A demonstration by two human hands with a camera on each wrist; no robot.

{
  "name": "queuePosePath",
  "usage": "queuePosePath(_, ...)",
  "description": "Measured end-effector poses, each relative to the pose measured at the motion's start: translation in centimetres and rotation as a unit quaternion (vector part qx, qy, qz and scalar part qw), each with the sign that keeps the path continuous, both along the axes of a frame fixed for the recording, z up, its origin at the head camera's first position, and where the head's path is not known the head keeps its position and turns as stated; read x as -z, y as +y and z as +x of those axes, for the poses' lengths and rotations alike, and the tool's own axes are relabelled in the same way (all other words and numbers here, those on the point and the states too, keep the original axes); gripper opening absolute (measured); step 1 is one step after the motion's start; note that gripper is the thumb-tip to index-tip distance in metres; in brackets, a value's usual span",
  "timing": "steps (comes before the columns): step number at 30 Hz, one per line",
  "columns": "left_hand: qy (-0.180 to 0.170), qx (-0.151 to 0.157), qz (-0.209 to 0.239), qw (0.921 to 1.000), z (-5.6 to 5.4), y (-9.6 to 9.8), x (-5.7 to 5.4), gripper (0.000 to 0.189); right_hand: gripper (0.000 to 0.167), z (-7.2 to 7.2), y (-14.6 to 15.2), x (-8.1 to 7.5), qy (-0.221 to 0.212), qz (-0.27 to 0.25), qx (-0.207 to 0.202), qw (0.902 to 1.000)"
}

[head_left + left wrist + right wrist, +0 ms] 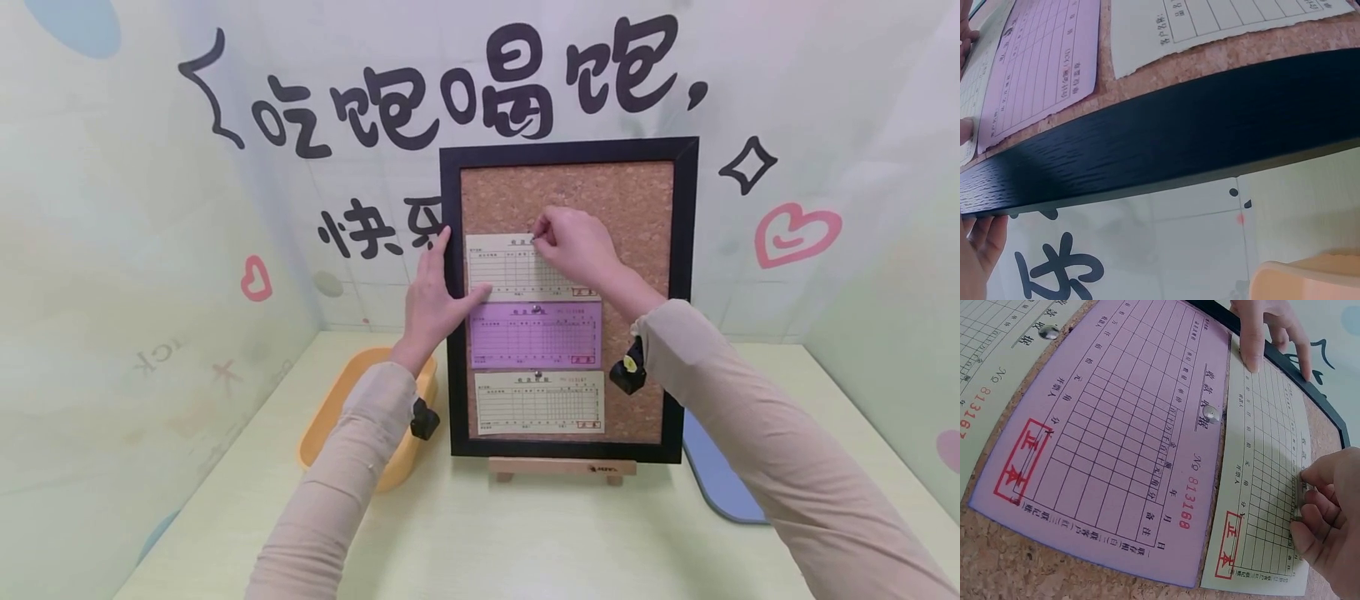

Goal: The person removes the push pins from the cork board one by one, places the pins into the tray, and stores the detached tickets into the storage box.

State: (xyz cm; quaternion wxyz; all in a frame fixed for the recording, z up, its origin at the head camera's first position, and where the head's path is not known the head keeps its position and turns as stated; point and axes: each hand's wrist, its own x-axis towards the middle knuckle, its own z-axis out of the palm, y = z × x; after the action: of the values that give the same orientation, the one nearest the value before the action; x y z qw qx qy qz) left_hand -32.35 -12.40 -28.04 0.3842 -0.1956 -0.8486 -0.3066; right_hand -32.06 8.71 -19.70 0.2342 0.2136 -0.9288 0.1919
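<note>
A black-framed corkboard (637, 375) stands upright and carries three printed receipt slips in a column. My left hand (435, 304) holds the board's left edge, thumb on the lower left of the top pale yellow slip (498, 268), fingers behind the frame. At that slip's top edge, my right hand (581, 246) pinches a small silvery thumbtack (1301, 490), mostly covered by the fingertips. Below it are a purple slip (498, 342) and another pale yellow slip (510, 408). Silver thumbtacks (1211, 414) show at the top middle of both lower slips.
A small wooden easel (562, 467) supports the board on the pale table (480, 533). To the left sits an orange-yellow bin (322, 433), partly behind the left forearm. A blue flat board (720, 483) lies right, partly behind the right sleeve. A printed wall (375, 42) stands behind.
</note>
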Motion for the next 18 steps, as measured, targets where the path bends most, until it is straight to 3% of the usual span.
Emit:
queuePosePath(7,-0.003,-0.004,-0.001,1.0,0.0,0.03,0.06,0.09,0.014,0.01,-0.1,-0.1,-0.008,0.021,0.005,0.9997)
queuePosePath(18,-0.006,-0.007,0.003,1.0,-0.09,0.03,0.09,0.09,0.011,-0.1,0.39,0.71,0.02,-0.043,-0.028,0.9985)
